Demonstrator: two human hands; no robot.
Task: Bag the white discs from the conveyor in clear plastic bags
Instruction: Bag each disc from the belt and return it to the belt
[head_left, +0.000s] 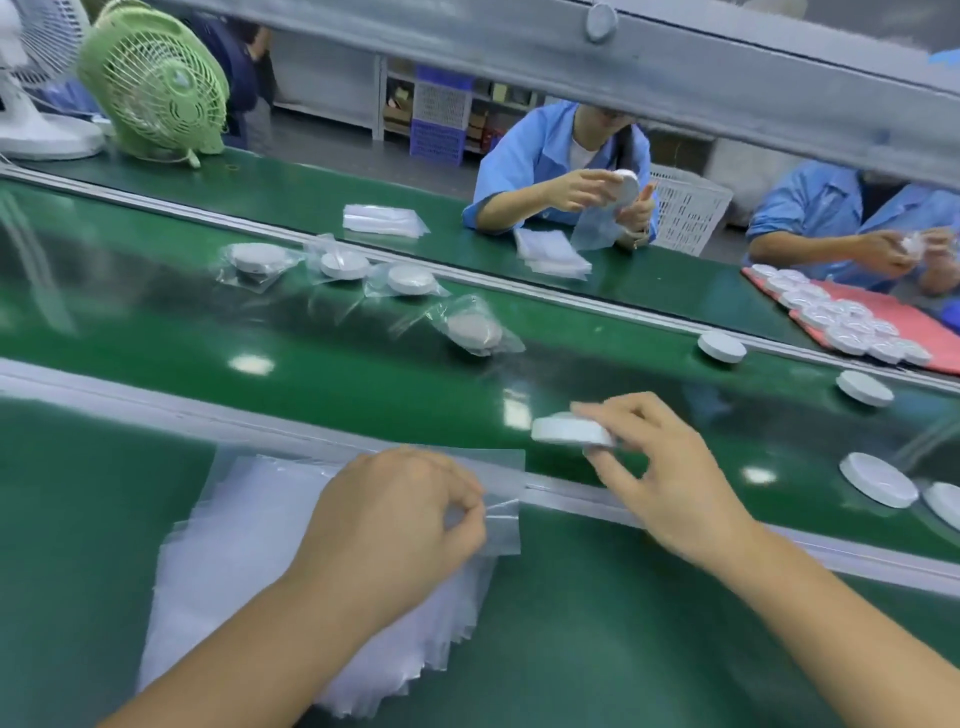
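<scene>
My right hand (654, 467) pinches disc (571, 430) flat, over belt (363, 374); my left hand (405, 514) pinches bag (498, 499) edge on worktop (623, 649) stack. Disc just right of bag mouth, right hand nearer

Blur smears the right hand (670, 483) and its gripped white disc (569, 431). The right edge cuts another disc (945, 504). The left hand (395, 514), pinching a clear bag (506, 525), covers part of the bag stack (234, 545).
</scene>
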